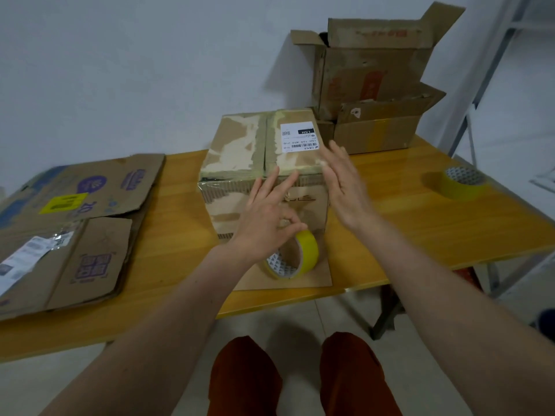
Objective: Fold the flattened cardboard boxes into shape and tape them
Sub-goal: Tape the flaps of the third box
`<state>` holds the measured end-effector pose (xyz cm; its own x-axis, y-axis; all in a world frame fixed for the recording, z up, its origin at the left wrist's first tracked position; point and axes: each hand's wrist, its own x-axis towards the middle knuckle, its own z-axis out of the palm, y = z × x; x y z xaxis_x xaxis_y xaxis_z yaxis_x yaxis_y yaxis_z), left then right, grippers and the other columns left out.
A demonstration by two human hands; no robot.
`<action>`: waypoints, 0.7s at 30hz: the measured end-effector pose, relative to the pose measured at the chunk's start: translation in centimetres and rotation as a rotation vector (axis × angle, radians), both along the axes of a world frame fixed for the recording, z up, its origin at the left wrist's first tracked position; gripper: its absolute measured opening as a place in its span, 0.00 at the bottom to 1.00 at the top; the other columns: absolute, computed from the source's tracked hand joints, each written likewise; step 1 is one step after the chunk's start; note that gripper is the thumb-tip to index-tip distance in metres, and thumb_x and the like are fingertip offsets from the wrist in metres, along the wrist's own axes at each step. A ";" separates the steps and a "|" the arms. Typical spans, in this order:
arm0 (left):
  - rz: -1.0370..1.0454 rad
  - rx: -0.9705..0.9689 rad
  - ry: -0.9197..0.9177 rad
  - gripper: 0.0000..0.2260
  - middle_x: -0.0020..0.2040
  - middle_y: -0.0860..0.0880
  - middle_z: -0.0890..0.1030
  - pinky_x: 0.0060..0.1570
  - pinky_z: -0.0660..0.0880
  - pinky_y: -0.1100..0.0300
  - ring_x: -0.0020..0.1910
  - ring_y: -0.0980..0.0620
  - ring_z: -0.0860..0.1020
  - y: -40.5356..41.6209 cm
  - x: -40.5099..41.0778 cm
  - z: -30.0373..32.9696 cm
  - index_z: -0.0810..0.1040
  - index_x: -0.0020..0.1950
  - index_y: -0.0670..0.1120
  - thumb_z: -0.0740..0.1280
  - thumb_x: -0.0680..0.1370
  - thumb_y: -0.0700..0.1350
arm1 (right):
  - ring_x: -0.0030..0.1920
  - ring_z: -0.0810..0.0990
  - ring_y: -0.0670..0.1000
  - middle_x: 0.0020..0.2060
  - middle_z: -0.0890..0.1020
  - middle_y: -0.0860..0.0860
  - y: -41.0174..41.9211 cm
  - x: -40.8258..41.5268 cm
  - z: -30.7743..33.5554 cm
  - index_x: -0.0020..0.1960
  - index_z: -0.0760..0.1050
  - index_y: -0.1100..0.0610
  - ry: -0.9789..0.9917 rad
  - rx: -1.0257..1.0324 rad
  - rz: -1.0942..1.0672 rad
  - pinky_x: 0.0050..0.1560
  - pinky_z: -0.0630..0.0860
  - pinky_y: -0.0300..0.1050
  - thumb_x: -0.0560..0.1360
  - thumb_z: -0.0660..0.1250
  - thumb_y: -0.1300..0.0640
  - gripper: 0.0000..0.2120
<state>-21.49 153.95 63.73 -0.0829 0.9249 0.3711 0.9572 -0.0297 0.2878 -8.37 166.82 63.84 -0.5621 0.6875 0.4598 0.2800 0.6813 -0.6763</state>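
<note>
We see a folded brown cardboard box [264, 163] standing on the yellow wooden table [420, 223], its top flaps closed and meeting along a middle seam, with a white shipping label [298, 137] stuck on the right flap. Our left hand [267, 211] hovers in front of the box's near face, the index and middle fingers stretched up toward the top edge while the thumb and the other fingers curl just above a roll of yellow tape [292, 255]; we cannot tell whether they touch the roll. That roll stands on its edge on a flat piece of cardboard [318, 277] at the foot of the box. Our right hand [345, 187] is spread with straight fingers at the box's near right corner, blurred, holding nothing. A second roll of yellow tape [462, 181] lies flat on the table well to the right. On the left of the table lie flattened cardboard boxes [75, 223] with purple print, stacked on one another. Behind the folded box, against the white wall [135, 70], stand two open, worn cardboard boxes [372, 85], one upon the other
</note>
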 end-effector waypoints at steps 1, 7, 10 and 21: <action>0.003 -0.005 -0.008 0.07 0.78 0.58 0.54 0.75 0.35 0.55 0.79 0.52 0.43 -0.1 -0.1 0.0 0.82 0.39 0.56 0.70 0.75 0.55 | 0.77 0.52 0.49 0.76 0.58 0.47 1.0 -0.1 -0.2 0.74 0.62 0.46 -0.073 0.035 0.077 0.76 0.51 0.50 0.83 0.49 0.48 0.20; -0.016 -0.005 -0.100 0.08 0.78 0.56 0.57 0.75 0.38 0.57 0.79 0.54 0.45 -0.7 -1.0 -0.3 0.84 0.39 0.51 0.70 0.75 0.53 | 0.75 0.60 0.52 0.72 0.64 0.44 2.7 0.3 -0.9 0.72 0.66 0.47 -0.086 0.101 0.178 0.74 0.60 0.54 0.81 0.59 0.55 0.20; -0.004 -0.014 -0.194 0.06 0.78 0.57 0.56 0.74 0.43 0.57 0.78 0.57 0.45 -1.4 -1.1 -0.2 0.83 0.38 0.54 0.71 0.75 0.52 | 0.75 0.58 0.52 0.72 0.64 0.42 2.8 0.5 -0.2 0.72 0.66 0.45 -0.175 0.093 0.166 0.73 0.59 0.57 0.76 0.65 0.54 0.25; 0.165 0.157 -0.271 0.05 0.79 0.52 0.57 0.75 0.46 0.51 0.79 0.53 0.46 -4.5 -2.5 -0.9 0.85 0.41 0.52 0.72 0.74 0.51 | 0.65 0.60 0.50 0.65 0.68 0.47 1.1 -1.3 0.8 0.65 0.74 0.44 -0.179 0.067 0.021 0.70 0.62 0.53 0.72 0.71 0.49 0.22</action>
<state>-23.99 149.47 62.82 -0.3418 0.8243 0.4514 0.8422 0.0555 0.5363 -9.63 167.92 64.64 -0.6530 0.6458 0.3955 0.3766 0.7300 -0.5703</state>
